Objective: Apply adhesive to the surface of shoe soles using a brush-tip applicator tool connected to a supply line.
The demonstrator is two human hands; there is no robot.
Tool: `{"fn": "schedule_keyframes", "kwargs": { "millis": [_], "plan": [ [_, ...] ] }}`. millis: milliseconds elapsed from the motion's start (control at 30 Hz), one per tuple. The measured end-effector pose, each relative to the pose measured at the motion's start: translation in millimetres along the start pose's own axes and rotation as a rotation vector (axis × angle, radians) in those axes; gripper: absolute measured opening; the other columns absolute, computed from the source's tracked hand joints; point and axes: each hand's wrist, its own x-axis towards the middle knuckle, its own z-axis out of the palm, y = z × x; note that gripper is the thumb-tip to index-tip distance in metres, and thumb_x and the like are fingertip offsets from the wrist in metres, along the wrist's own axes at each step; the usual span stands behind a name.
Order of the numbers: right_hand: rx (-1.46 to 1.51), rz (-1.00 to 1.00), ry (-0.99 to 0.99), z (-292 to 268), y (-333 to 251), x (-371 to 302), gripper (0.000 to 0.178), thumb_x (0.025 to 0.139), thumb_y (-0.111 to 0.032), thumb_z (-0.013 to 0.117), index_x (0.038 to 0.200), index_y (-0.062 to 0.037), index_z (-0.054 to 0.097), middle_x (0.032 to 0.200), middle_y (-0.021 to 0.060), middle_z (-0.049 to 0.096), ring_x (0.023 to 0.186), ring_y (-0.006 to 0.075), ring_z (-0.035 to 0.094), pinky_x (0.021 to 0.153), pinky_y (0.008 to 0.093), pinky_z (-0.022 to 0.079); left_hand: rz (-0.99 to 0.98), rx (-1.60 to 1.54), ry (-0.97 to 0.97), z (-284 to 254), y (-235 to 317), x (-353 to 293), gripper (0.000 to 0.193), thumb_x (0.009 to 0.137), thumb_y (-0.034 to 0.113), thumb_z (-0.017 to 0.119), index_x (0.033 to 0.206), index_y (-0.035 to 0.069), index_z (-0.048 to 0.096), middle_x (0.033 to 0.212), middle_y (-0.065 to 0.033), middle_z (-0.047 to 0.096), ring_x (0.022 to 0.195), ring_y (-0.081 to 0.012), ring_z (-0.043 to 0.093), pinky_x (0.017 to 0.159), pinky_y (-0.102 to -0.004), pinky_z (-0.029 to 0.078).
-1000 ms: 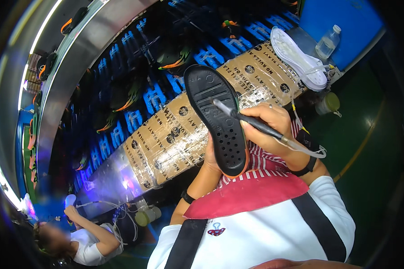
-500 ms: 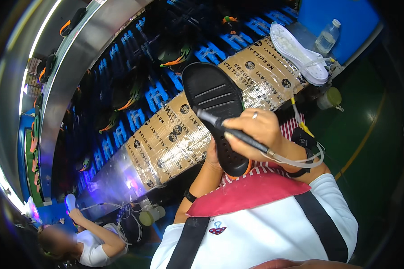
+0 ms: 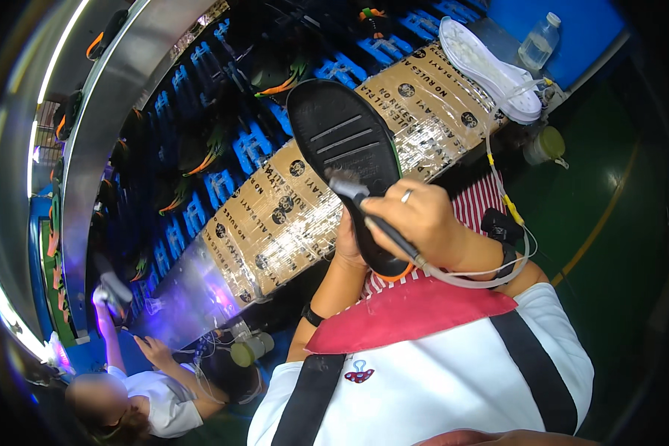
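A black shoe sole [image 3: 338, 111], with orange at its heel and a green strip along one side, is tilted up in front of my chest. My left hand [image 3: 348, 241] grips it from its left edge and underneath, so some fingers are hidden. In my right hand [image 3: 424, 219] is a dark-handled brush [image 3: 389, 232], its pale metal end and blurred bristles lying over the sole's middle, near the left edge. A clear tube [image 3: 464, 282] runs from the handle's end around my right wrist. Three slots and some raised marks show on the sole's face.
Cardboard under clear wrap covers a ledge [image 3: 305, 212] beyond the sole. A white sole [image 3: 483, 63], a clear bottle [image 3: 539, 42] and a lidded jar [image 3: 544, 145] are at the right. Blue racks [image 3: 253, 145] carry shoe parts behind. A co-worker [image 3: 163, 398] sits lower left.
The black sole has shifted slightly up and left, and the brush now lies a little further in over it. The co-worker's arm has stretched toward the racks with a pale piece.
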Motion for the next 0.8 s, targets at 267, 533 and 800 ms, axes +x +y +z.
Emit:
{"fn": "schedule_keyframes", "kwargs": {
  "millis": [267,533,800],
  "plan": [
    [0.140,0.082,0.053,-2.4,11.8,-9.9,0.022,0.063,-0.005,0.068,0.084,-0.0016,0.060,0.066,0.0102,0.055,0.057,0.0254,0.055,0.050,0.0322,0.044,0.040,-0.278,-0.078,-11.1,6.7,11.3,0.060,0.081,0.055,0.051,0.120,0.009,0.048,0.116,-0.0131,0.054,0.102,-0.0276,0.056,0.092,-0.0429,0.044],
    [0.336,0.030,-0.019,3.6,7.9,-14.8,0.025,0.064,-0.003,0.069,0.087,0.0017,0.061,0.062,0.0093,0.055,0.051,0.0226,0.053,0.047,0.0307,0.041,0.073,-0.033,-0.135,-0.9,16.6,23.3,0.079,0.073,0.065,0.052,0.125,0.006,0.042,0.118,-0.0187,0.051,0.108,-0.0338,0.050,0.094,-0.0450,0.041],
    [0.208,0.015,-0.045,19.2,9.5,-21.1,0.027,0.065,-0.003,0.069,0.089,0.0013,0.060,0.063,0.0101,0.055,0.054,0.0242,0.054,0.047,0.0319,0.041,0.209,0.024,0.122,-15.5,17.2,31.1,0.082,0.075,0.066,0.047,0.125,0.001,0.040,0.117,-0.0212,0.051,0.105,-0.0338,0.051,0.092,-0.0442,0.041]
  ]
}}
